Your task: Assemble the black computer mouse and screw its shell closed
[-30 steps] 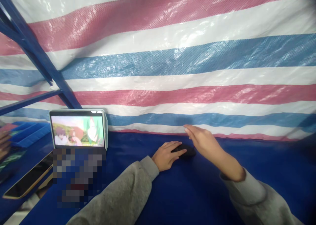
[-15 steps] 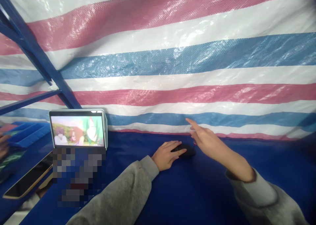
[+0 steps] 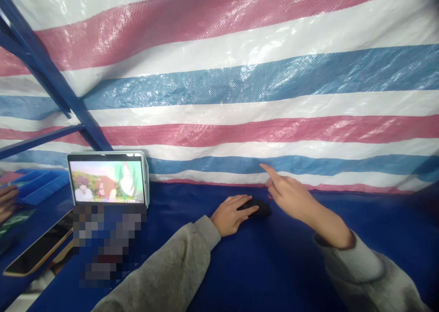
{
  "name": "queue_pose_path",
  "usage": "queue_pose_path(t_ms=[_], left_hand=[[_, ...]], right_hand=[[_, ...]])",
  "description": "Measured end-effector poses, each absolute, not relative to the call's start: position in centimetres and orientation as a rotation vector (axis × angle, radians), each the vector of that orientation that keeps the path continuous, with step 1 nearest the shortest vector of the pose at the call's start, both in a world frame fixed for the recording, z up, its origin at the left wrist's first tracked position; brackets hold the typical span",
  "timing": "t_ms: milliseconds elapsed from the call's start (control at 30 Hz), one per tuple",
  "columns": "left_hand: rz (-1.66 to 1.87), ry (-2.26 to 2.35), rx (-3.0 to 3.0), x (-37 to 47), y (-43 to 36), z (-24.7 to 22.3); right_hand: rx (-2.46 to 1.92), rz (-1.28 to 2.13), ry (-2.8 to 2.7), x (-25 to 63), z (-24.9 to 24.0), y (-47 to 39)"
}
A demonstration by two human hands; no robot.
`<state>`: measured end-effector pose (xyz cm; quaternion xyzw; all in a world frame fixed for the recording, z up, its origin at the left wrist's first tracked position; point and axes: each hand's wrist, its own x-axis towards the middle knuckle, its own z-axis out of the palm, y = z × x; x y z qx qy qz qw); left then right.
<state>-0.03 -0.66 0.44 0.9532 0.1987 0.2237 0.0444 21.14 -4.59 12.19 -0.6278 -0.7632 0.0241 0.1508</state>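
Two-handed work at a blue tabletop (image 3: 254,275). The left hand (image 3: 231,216) lies spread over the near-left part of a black computer mouse (image 3: 262,208), thumb apart from the fingers, covering much of it. The right hand (image 3: 290,195), just beyond and to the right of the mouse, extends its index finger; its other fingers are curled, and whether they pinch anything cannot be told. A small red spot (image 3: 270,196) shows beside them, its nature unclear.

Left of the left hand stands a tablet (image 3: 107,182) in a pale case, displaying an animated scene; a pixelated patch hides what lies below it. Farther left are a dark-screened smartphone (image 3: 41,247), a blue compartmented tray (image 3: 44,186) and a co-worker's blurred hand (image 3: 7,204). Beyond both hands hangs a striped tarpaulin (image 3: 240,83), bounding the table's rear; a blue metal frame (image 3: 70,92) crosses it at the upper left.
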Motion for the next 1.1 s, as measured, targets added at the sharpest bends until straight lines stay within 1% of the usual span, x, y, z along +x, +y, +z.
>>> queue_pose_path(t_ms=[100,167,400,600,933,1100], left_hand=[[0.678,0.608,2.905,-0.1,-0.6,0.4],[0.683,0.614,2.902,-0.1,-0.6,0.4],[0.688,0.606,2.906,-0.1,-0.7,0.4],[0.688,0.612,2.909,-0.1,-0.7,0.3],[0.690,0.622,2.899,-0.1,-0.7,0.5],[0.696,0.629,2.891,-0.1,-0.8,0.4]], right_hand=[[-1.710,0.178,-2.161,20.9,12.1,-4.5],[-1.700,0.180,-2.140,20.9,11.9,-4.3],[-1.876,-0.159,-2.215,21.3,11.5,-3.8],[-1.854,-0.230,-2.239,21.2,12.5,-4.8],[-1.901,-0.089,-2.186,21.3,12.3,-4.6],[-1.775,-0.027,-2.247,21.4,12.2,-4.7]])
